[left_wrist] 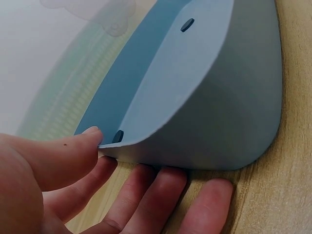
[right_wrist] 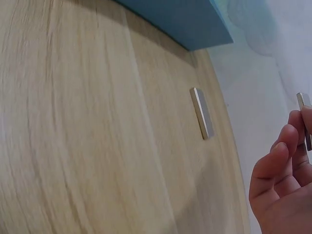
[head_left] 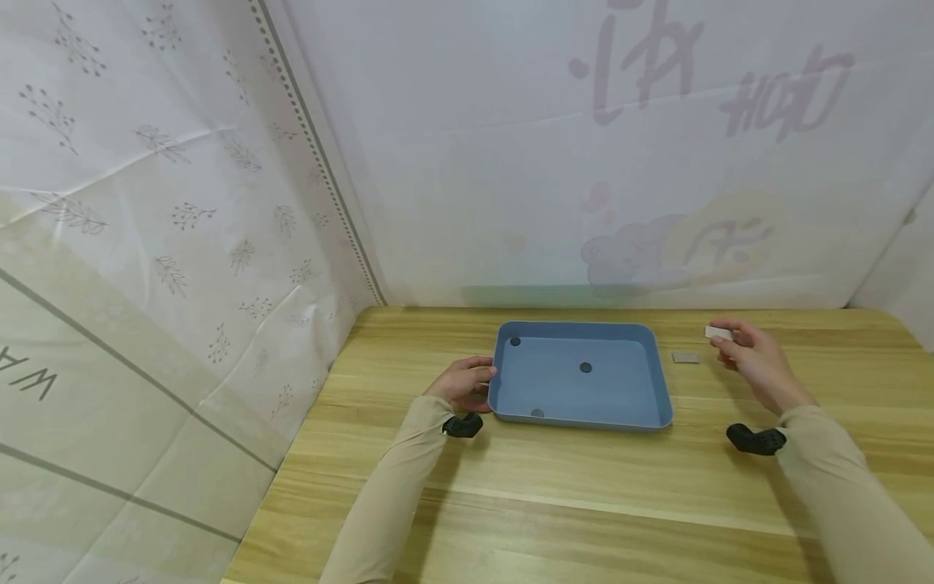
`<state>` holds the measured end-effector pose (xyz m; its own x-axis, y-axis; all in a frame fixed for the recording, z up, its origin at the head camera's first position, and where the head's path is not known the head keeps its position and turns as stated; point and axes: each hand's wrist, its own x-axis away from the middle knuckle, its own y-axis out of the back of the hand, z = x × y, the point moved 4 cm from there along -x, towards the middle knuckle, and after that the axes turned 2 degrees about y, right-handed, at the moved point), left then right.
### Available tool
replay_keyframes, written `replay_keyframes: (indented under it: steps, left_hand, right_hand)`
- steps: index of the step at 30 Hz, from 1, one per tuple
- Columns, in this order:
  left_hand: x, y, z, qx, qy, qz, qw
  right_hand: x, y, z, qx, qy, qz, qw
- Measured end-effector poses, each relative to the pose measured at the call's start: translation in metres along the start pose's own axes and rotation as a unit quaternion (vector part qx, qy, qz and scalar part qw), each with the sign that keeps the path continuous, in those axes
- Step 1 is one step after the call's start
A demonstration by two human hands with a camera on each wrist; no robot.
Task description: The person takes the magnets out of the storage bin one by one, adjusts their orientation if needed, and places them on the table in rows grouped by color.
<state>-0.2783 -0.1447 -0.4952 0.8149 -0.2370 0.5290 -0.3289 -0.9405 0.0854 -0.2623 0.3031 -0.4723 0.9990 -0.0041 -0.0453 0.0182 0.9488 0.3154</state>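
Note:
A shallow blue rectangular tray [head_left: 576,385] lies on the wooden table. My left hand [head_left: 467,383] grips its left edge, the thumb at the rim and the other fingers along the outside wall, as the left wrist view shows. My right hand [head_left: 759,365], right of the tray and raised over the table, pinches a small flat silvery rectangular bar [head_left: 718,332] between thumb and fingers. A similar bar [right_wrist: 202,113] lies flat on the table between that hand and the tray.
Inside the tray are a dark disc [head_left: 515,341] at the back left, another dark disc [head_left: 586,367] near the middle and a greyer disc [head_left: 537,414] by the front wall. A printed cloth [head_left: 467,162] hangs behind the table, and another patterned cloth [head_left: 182,243] hangs at the left.

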Motion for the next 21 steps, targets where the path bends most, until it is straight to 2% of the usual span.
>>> replay_keyframes:
  steps: [5, 13, 17, 21]
  left_hand:
    - [-0.001, 0.000, 0.000, 0.002, 0.000, 0.005, 1.0000]
    - [0.001, 0.000, -0.001, 0.003, 0.000, 0.008, 1.0000]
    - [0.002, 0.000, -0.001, 0.002, 0.002, 0.006, 1.0000]
    - [0.003, 0.000, -0.001, 0.003, 0.003, 0.007, 1.0000]
  right_hand:
    - [0.003, 0.006, -0.003, 0.004, 0.000, -0.002, 1.0000]
    - [0.007, 0.016, -0.010, 0.045, 0.001, 0.001, 0.9990]
    - [0.009, 0.021, -0.016, 0.097, 0.007, -0.003, 0.9953]
    - [0.010, 0.024, -0.021, 0.162, 0.022, -0.011, 0.9864]
